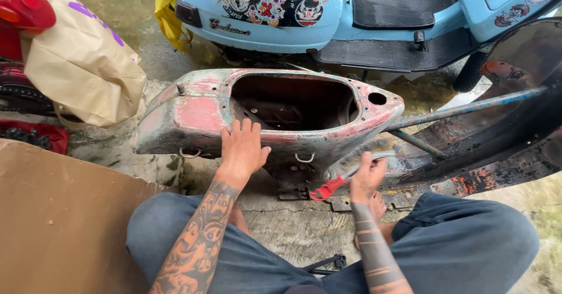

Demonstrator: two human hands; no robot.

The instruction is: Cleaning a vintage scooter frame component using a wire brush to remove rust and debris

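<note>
The left hand lies flat and released on the rusty shell, just ahead of both hands on the floor. The right hand is clenched on a red-handled tool. The shell looks heavy, stiff, rough-edged; its opening rim offers the best hold.

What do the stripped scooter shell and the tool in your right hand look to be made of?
Scooter shell: seemingly sheet metal, with worn red and green paint and rusty patches. Tool in the right hand: bright metal shaft, red handle, probably plastic.
</note>
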